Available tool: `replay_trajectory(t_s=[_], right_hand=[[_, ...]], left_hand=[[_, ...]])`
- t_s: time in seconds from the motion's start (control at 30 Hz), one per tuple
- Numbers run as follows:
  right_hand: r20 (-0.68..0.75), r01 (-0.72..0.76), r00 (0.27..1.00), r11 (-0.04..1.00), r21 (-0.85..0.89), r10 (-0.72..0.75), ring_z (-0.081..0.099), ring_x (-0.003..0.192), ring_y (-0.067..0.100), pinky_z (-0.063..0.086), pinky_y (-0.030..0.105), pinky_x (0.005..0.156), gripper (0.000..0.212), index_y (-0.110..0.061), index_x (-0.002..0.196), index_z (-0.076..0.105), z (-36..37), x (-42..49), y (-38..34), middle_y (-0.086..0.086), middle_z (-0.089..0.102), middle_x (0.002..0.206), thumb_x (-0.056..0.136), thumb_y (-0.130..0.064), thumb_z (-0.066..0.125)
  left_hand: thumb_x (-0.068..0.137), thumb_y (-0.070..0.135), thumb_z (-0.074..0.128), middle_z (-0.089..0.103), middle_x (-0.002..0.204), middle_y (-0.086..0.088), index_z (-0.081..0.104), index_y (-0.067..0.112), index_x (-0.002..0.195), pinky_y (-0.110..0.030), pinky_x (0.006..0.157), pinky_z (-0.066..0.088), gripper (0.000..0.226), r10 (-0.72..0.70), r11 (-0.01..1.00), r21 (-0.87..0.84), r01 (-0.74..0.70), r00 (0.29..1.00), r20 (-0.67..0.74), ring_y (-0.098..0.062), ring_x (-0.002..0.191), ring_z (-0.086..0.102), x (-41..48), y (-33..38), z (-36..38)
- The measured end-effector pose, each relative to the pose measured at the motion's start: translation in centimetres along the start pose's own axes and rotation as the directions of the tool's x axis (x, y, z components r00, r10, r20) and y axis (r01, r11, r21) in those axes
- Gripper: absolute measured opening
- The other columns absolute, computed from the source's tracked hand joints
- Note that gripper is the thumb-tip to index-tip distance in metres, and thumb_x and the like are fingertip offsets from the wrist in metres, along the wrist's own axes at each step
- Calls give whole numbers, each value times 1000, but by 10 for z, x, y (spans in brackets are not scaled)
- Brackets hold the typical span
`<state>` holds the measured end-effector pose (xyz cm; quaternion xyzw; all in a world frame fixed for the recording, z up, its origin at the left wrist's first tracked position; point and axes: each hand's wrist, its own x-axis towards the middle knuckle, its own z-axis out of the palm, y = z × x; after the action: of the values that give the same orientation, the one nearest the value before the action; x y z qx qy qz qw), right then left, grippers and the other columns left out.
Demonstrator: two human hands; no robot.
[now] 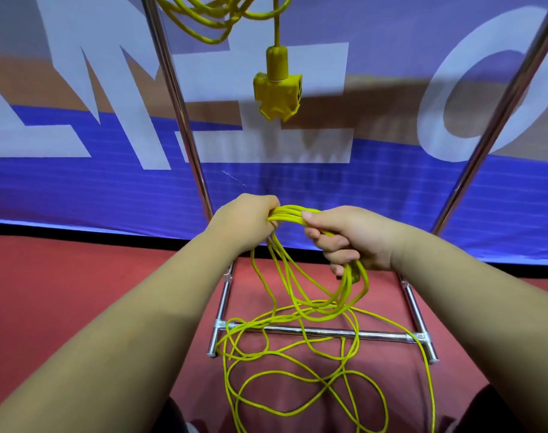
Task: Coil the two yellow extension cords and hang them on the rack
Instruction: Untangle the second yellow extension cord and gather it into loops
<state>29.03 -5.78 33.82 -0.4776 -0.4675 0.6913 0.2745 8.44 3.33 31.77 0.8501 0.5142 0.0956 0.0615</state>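
One yellow extension cord (210, 23) hangs coiled at the top of the chrome rack (185, 126), its yellow socket block (277, 95) dangling below on a short length. My left hand (244, 221) grips one end of a bundle of loops of the second yellow cord (297, 310). My right hand (347, 235) grips the same bundle a little to the right, thumb on top. Loops hang down from both hands. The remainder of that cord lies in loose tangles on the red floor, draped over the rack's lower crossbar (322, 332).
A blue banner (79, 189) with large white letters stands just behind the rack. The rack's right upright (491, 132) slants up to the top right corner. Red floor (63, 276) spreads to the left and right of the rack's feet.
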Motion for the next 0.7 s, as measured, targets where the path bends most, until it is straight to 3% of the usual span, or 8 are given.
replay_trajectory(t_s=[0.07, 0.13, 0.2, 0.27, 0.4, 0.47, 0.53, 0.7], right_hand=[[18, 5, 1000, 999, -53, -4, 27, 35, 12, 52, 33, 51, 41, -18, 84, 48, 3, 0, 2, -4, 26, 50, 108, -51, 48], [0, 29, 1000, 994, -107, -29, 49, 40, 22, 55, 38, 62, 41, -16, 83, 49, 6, 2, 3, 2, 40, 49, 107, -49, 51], [-36, 71, 996, 991, -110, -76, 74, 67, 36, 59, 40, 70, 39, -13, 82, 51, 9, 3, 3, 13, 61, 55, 107, -43, 54], [-80, 123, 988, 988, -95, -131, 77, 76, 38, 59, 34, 66, 36, -11, 83, 52, 12, 3, 4, 17, 67, 61, 108, -37, 55], [-155, 190, 968, 979, -76, -200, 41, 37, 16, 48, 30, 46, 35, -15, 85, 54, 19, 3, 1, 2, 43, 53, 107, -42, 57], [-174, 212, 963, 977, 21, -206, 29, 34, 11, 43, 27, 42, 35, -17, 85, 53, 21, 2, -1, -3, 32, 53, 108, -43, 56], [-189, 228, 960, 967, 112, -204, 24, 34, 9, 35, 24, 41, 35, -18, 83, 52, 21, -1, -2, -4, 29, 54, 108, -43, 55], [-234, 260, 952, 923, 283, -197, 22, 32, 7, 29, 24, 39, 36, -17, 85, 51, 13, -9, -5, -8, 28, 50, 108, -44, 54]], left_hand=[[95, 31, 57, 63, 87, 2, 58, 25, 95, -34, 62, 48, 6, 20, 997, 71, -18, 999, -32, -27, 83, 62, -1, 1, 1], [94, 27, 56, 64, 87, 1, 59, 25, 96, -34, 61, 47, 4, 21, 996, 83, -17, 998, -53, -29, 84, 63, -1, 0, 0], [94, 25, 55, 64, 88, 2, 61, 26, 96, -34, 62, 49, 6, 16, 998, 58, -13, 998, -62, -28, 84, 63, -1, -3, -1], [95, 27, 56, 66, 89, 4, 63, 28, 100, -37, 65, 54, 9, 10, 1000, 9, -9, 996, -93, -25, 84, 64, 0, -10, 0], [97, 34, 63, 75, 81, 5, 62, 28, 106, -27, 66, 54, 11, -171, 902, -407, 146, 985, -26, -11, 74, 73, -2, -13, 11], [99, 29, 67, 80, 84, -3, 59, 16, 109, -22, 66, 54, 19, -201, 685, -660, 307, 951, 234, -11, 74, 76, -6, -12, 17], [99, 17, 65, 79, 93, -16, 61, 1, 109, -33, 79, 59, 20, -76, 506, -762, 404, 901, 427, -24, 84, 78, -11, -16, 24], [93, 18, 63, 80, 103, -7, 69, 13, 103, -35, 86, 50, 13, 43, 690, -614, 382, 826, 562, -14, 94, 69, -35, -25, 42]])
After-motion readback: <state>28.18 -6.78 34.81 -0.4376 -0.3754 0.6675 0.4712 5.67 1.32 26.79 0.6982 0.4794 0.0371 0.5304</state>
